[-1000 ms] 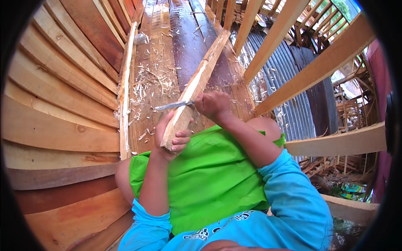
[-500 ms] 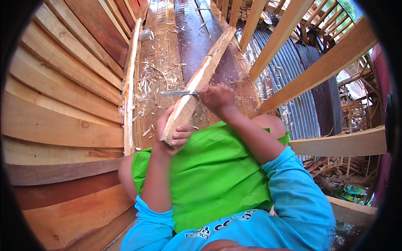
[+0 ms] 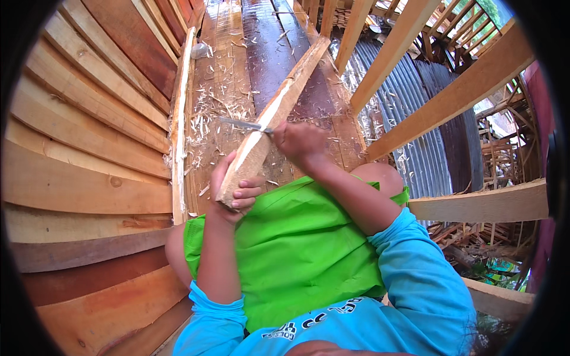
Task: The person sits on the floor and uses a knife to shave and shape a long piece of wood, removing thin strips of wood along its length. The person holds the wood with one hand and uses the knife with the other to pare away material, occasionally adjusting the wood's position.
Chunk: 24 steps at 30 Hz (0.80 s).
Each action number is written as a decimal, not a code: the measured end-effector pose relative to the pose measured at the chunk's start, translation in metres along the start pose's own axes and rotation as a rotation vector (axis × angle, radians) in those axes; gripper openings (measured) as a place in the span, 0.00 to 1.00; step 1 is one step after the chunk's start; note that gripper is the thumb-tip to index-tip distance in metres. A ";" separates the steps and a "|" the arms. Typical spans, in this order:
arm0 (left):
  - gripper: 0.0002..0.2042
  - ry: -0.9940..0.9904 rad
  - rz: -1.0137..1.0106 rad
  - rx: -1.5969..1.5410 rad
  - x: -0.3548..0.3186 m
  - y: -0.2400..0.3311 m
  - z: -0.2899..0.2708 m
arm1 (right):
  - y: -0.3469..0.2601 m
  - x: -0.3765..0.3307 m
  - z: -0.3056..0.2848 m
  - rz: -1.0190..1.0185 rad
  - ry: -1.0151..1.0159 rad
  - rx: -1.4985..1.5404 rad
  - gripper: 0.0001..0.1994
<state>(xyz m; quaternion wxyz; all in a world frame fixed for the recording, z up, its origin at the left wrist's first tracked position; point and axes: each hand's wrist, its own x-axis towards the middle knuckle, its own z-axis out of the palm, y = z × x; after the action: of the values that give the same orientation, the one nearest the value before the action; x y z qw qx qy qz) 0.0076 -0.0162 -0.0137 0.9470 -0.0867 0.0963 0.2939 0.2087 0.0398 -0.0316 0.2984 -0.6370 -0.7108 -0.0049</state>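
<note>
A long wooden beam slants from my lap up toward the far right, with a pale, freshly cut strip along its upper left edge. My left hand wraps round its near end, thumb on the left side and fingers on the right. In my right hand is a knife, gripped by a handle the fist hides. Its long blade lies across the cut edge of the beam and points left.
Curled wood shavings litter the plank floor. A plank wall rises on the left, with a pale beam along its foot. Wooden railing posts stand on the right, with corrugated metal sheets beyond them.
My left hand and the near end of the beam have shifted slightly left. My right hand has moved a little left and down, bringing the knife with it, its blade tilted more.
</note>
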 end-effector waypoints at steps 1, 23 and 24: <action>0.32 -0.026 0.000 0.004 0.001 0.002 -0.004 | 0.002 -0.011 0.012 -0.114 -0.002 -0.054 0.25; 0.30 -0.017 -0.024 0.019 -0.002 0.002 -0.007 | 0.014 0.007 0.017 -0.188 0.012 -0.097 0.24; 0.30 -0.028 -0.031 0.048 0.000 0.002 -0.010 | 0.022 0.006 0.025 -0.287 0.051 -0.097 0.25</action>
<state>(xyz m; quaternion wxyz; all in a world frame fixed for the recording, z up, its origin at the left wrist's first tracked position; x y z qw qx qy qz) 0.0046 -0.0167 -0.0234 0.9545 -0.0611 0.0886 0.2782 0.2177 0.0593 -0.0577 0.2815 -0.5421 -0.7857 -0.0980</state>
